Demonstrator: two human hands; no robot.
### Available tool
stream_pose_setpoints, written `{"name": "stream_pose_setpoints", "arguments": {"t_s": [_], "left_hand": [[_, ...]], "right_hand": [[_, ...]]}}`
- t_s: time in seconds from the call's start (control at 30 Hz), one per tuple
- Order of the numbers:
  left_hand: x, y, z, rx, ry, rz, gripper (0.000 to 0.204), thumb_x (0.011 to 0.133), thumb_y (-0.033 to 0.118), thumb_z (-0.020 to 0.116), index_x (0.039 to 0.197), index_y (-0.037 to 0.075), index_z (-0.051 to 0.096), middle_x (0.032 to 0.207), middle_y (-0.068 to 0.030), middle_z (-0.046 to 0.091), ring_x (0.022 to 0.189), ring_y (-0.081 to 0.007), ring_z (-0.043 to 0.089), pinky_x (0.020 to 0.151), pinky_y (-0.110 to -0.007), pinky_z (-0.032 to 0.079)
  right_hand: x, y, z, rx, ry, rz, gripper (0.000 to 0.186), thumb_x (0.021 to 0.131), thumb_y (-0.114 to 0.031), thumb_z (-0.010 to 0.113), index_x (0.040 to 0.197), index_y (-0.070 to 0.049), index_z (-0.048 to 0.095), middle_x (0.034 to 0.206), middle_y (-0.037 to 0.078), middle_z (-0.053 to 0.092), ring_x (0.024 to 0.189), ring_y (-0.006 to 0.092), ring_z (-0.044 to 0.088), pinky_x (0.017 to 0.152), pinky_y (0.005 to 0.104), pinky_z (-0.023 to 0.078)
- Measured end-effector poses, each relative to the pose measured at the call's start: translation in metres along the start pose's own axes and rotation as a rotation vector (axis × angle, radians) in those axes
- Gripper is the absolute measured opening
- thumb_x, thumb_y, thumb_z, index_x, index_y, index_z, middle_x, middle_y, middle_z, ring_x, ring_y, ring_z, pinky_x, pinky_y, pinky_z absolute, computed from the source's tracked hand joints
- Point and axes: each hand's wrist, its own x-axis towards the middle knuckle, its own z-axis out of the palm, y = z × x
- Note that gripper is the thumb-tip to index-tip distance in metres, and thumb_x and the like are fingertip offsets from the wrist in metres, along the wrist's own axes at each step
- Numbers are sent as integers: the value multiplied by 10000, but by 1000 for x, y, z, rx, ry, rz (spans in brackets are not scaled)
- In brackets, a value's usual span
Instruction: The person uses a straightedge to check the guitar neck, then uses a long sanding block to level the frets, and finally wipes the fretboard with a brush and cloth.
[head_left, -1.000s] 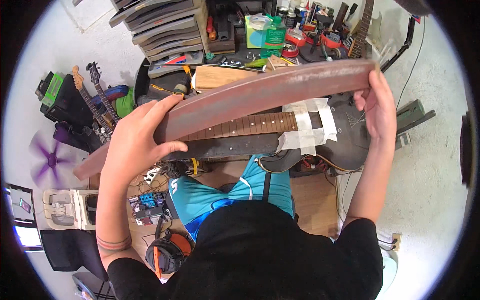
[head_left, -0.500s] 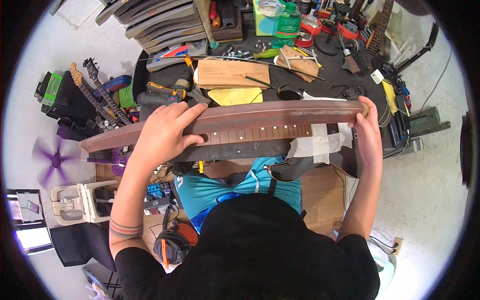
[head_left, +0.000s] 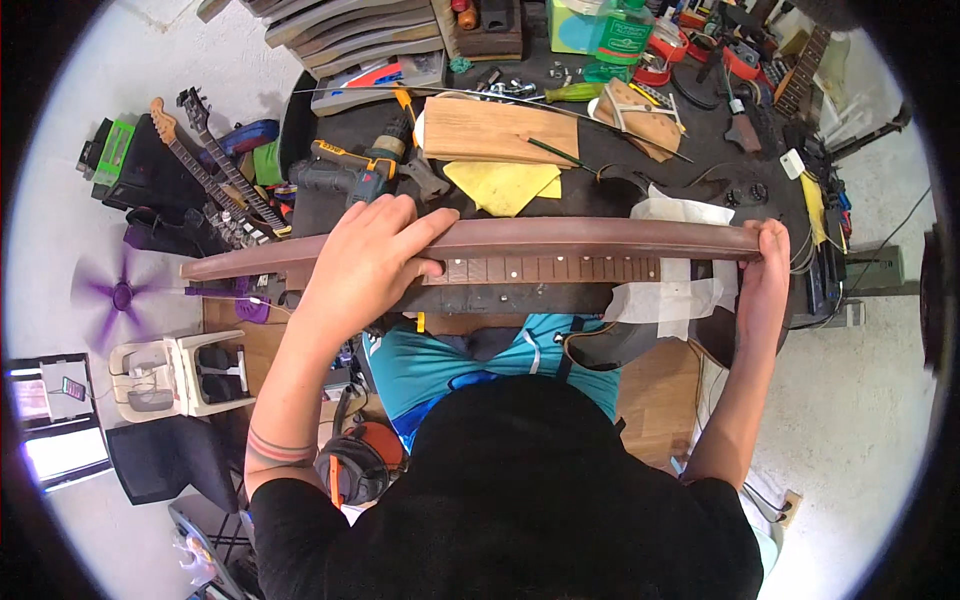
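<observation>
A long reddish-brown bar, seemingly wood, spans the view just above a guitar's fretboard with pale dot inlays. My left hand is closed over the bar left of its middle, thumb on the near side. My right hand grips the bar's right end. Beneath the bar, pale masking tape covers part of the dark guitar body, which rests near my lap. The bar hides the fretboard's far edge, and whether it touches the frets I cannot tell.
Beyond the bar, the dark bench holds a cordless drill, a yellow cloth, a wooden board and a green bottle. Two guitar necks stand at left, above a purple fan. Headphones lie lower left.
The view has shifted, so the bench things sit farther right. The bar seems tilted slightly, showing a narrower side. Both hands keep their grip on it.
</observation>
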Motion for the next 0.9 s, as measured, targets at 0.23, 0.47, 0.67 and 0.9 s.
{"name": "stream_pose_setpoints", "arguments": {"t_s": [0.23, 0.47, 0.67, 0.9], "left_hand": [[-2, 1, 3, 0, 21, -14, 572, 788, 222, 848, 1327, 144, 674, 954, -83, 555, 965, -310, 610, 860, -434, 473], [-14, -5, -2, -80, 47, -78, 548, 823, 220, 841, 1333, 115, 668, 1040, -101, 623, 1041, -335, 621, 893, -446, 471], [-64, -35, -13, -87, 175, -313, 610, 822, 294, 861, 1351, 71, 653, 1101, -136, 662, 1081, -371, 618, 1020, -479, 454], [-69, -45, -8, 47, 190, -287, 585, 801, 388, 867, 1255, 79, 665, 1064, -106, 669, 1040, -338, 624, 991, -470, 445]], "right_hand": [[2, 5, 1, -156, 17, -40, 263, 1095, -365, 587, 1171, -113, 583, 1170, 23, 607, 1130, 143, 518, 1041, 307, 350], [8, 19, -7, -210, 22, -76, 274, 1105, -349, 570, 1161, -82, 591, 1185, 45, 617, 1170, 161, 527, 1102, 316, 336], [10, 24, -16, -163, 12, -40, 275, 1106, -312, 582, 1206, -56, 590, 1194, 53, 619, 1186, 163, 535, 1104, 302, 347], [10, 20, -9, -190, 74, -54, 279, 1118, -302, 576, 1152, -30, 627, 1154, 45, 632, 1131, 148, 552, 1068, 300, 373]]}}
